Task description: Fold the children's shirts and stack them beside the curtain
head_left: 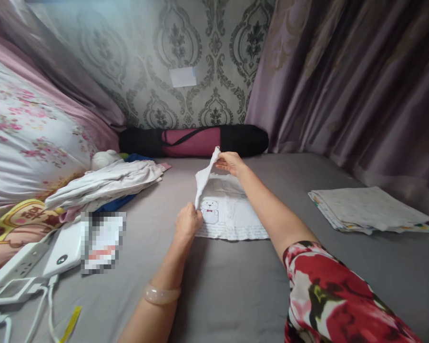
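A thin white cloth with a bear print (232, 209) lies spread on the grey sheet in front of me; it looks like a small garment, though its exact kind is unclear. The bear wears a red bow tie. My left hand (188, 220) is closed on the near end of the cloth's left side. Farther off, my right hand (230, 163) pinches the far end of that same side. Between both hands this side is lifted off the bed and drawn into a narrow slanting fold. The rest of the cloth stays flat, partly hidden behind my right forearm.
Folded cloths (372, 209) lie stacked at right. At left are a pile of white clothes (110, 181), a power bank (66, 247), a power strip (17, 267) with cables and a pixelated item (105, 243). A long black-and-maroon bag (193, 142) rests along the wall.
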`<state>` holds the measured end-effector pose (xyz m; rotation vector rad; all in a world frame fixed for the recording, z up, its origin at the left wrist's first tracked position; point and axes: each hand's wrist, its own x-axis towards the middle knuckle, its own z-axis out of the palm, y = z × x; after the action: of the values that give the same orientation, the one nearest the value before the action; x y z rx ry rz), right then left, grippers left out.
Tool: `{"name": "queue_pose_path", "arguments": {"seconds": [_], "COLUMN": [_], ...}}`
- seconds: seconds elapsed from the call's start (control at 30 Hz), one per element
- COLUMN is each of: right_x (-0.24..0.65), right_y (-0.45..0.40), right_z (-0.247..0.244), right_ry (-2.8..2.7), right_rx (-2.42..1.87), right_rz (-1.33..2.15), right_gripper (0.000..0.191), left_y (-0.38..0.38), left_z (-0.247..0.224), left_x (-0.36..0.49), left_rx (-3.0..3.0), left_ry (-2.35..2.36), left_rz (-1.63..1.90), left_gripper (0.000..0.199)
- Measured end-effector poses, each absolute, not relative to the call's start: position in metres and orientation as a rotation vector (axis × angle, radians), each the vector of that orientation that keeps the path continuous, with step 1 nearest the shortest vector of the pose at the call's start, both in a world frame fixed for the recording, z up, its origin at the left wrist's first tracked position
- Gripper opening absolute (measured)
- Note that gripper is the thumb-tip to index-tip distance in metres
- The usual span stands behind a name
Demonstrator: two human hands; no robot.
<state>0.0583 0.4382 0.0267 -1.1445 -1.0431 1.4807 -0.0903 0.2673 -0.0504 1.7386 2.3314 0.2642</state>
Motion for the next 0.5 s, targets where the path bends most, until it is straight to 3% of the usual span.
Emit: {"name": "queue_pose_path", "arguments": {"seconds": [0.3, 0.5], "right_x": [0.087, 0.119], "right_y": [0.429, 0.408], "right_z": [-0.001, -0.042], "right_ry": [-0.829, -0.749], "right_rx": [-1.119, -1.324], "right_rz": [1.428, 1.313], "right_gripper": [0.010, 0.010], "left_y": [0.269, 0.270], "left_z": [-0.056, -0.063], "left_x": [-0.092, -0.093], "left_rx": [1.754, 1.877], "left_ry": [2.342, 2.250], "left_rz": [0.255, 0.326], "left_gripper": [0.022, 0.029]}}
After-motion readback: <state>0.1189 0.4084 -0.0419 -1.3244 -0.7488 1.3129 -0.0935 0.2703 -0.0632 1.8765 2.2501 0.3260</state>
